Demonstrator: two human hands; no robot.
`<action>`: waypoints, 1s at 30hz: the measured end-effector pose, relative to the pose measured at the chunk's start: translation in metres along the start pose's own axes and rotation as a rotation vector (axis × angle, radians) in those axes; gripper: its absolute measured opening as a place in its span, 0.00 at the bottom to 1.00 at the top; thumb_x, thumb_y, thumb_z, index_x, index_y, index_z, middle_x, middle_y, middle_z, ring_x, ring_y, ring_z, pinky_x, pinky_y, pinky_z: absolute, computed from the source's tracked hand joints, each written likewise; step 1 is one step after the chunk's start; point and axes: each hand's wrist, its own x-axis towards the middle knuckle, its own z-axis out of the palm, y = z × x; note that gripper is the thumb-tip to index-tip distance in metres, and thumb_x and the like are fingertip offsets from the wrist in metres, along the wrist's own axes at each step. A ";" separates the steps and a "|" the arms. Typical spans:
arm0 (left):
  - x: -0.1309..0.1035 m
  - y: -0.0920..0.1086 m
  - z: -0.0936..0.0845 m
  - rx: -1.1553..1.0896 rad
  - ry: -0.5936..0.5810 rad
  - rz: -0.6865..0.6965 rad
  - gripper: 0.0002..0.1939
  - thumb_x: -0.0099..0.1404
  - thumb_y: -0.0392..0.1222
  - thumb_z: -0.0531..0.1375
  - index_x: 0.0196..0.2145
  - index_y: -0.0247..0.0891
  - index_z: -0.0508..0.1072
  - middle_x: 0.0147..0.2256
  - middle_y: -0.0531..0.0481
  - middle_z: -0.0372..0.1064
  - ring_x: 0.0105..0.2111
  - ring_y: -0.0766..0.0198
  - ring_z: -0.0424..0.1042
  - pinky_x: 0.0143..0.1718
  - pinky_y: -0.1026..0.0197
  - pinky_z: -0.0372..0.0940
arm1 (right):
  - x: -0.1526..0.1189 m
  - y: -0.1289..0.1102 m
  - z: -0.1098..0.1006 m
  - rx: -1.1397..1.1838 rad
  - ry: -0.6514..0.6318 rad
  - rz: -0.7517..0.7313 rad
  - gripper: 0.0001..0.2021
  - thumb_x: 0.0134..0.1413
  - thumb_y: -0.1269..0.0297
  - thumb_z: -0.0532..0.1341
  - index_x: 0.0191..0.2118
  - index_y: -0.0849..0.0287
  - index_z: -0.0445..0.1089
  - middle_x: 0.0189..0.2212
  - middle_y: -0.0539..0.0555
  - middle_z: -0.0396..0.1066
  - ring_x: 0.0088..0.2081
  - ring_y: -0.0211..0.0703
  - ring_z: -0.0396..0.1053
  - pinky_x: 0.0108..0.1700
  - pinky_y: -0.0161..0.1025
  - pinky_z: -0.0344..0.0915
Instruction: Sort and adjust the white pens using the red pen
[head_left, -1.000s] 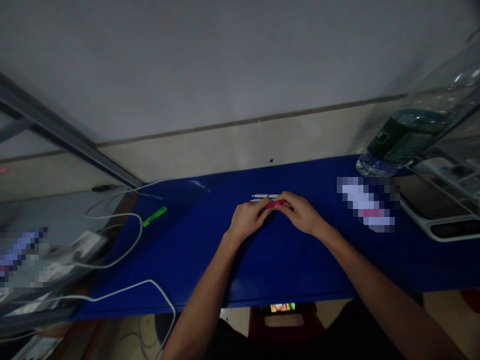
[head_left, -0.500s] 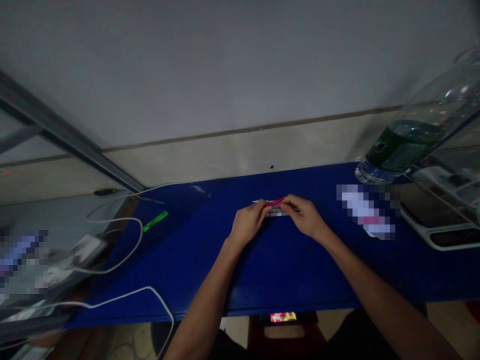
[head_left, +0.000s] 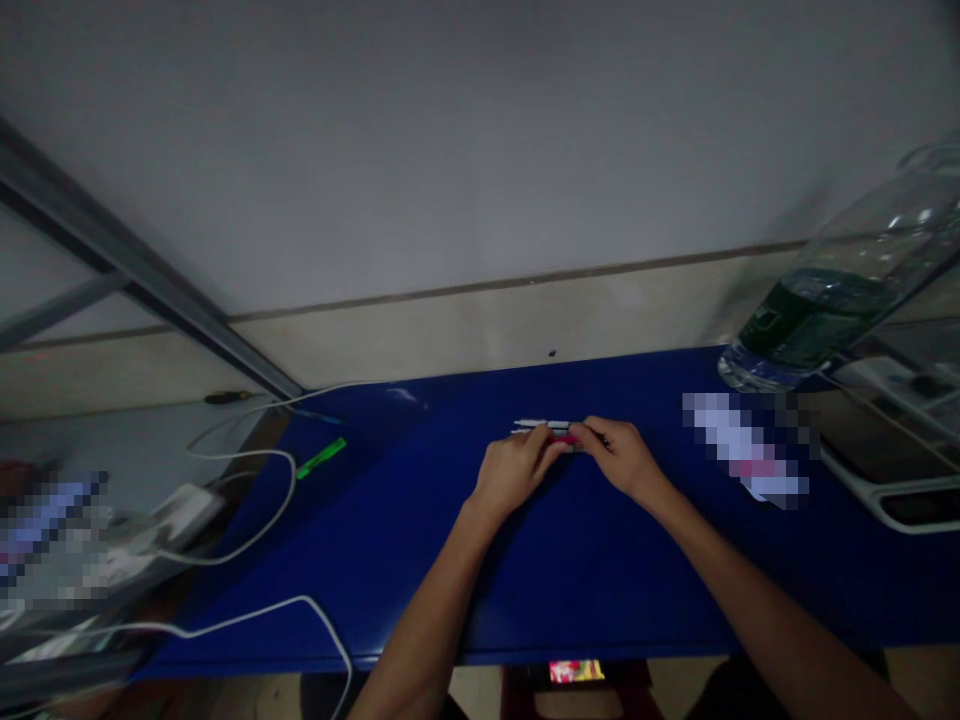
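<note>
A small pink item is pinched between my left hand and my right hand, above the middle of the blue table. Both hands have their fingers closed on it, the left at its left end and the right at its right end. Right behind and under the fingers lie slim white pens, partly covered by the hands. What exactly the pink item is cannot be made out.
A large clear bottle with a green label stands at the back right, beside a white-edged device. A pixelated item lies nearer. On the left are a green strip and a white cable.
The view has shifted, so everything sits slightly lower and further right. The pink item is lower against the white pens, and more of the pens shows behind the fingers.
</note>
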 end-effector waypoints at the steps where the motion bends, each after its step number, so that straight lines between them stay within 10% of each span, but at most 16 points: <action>1: 0.000 -0.001 0.000 -0.009 0.002 -0.012 0.22 0.76 0.56 0.42 0.43 0.41 0.69 0.36 0.46 0.77 0.34 0.57 0.77 0.30 0.62 0.61 | 0.001 0.000 0.000 0.010 -0.006 -0.014 0.19 0.65 0.49 0.55 0.29 0.55 0.70 0.24 0.51 0.70 0.27 0.42 0.67 0.30 0.39 0.59; 10: 0.000 -0.007 0.004 -0.119 0.025 -0.016 0.16 0.76 0.52 0.49 0.48 0.41 0.70 0.39 0.46 0.77 0.36 0.59 0.77 0.33 0.63 0.65 | 0.003 -0.002 -0.001 0.135 0.042 -0.136 0.11 0.63 0.54 0.60 0.44 0.54 0.72 0.43 0.57 0.72 0.45 0.48 0.72 0.44 0.42 0.69; 18: 0.000 -0.003 0.003 -0.068 0.043 0.061 0.17 0.75 0.53 0.50 0.50 0.43 0.72 0.42 0.49 0.77 0.40 0.60 0.78 0.38 0.64 0.67 | 0.003 -0.002 -0.001 0.069 -0.084 0.106 0.22 0.65 0.51 0.55 0.23 0.58 0.68 0.19 0.50 0.67 0.22 0.37 0.64 0.27 0.36 0.58; 30: 0.000 -0.005 0.002 -0.085 0.082 0.063 0.18 0.76 0.51 0.50 0.52 0.42 0.72 0.45 0.48 0.77 0.42 0.61 0.77 0.40 0.64 0.68 | 0.004 -0.005 -0.005 0.204 -0.094 -0.068 0.13 0.59 0.56 0.64 0.47 0.54 0.74 0.39 0.53 0.76 0.38 0.42 0.73 0.39 0.38 0.67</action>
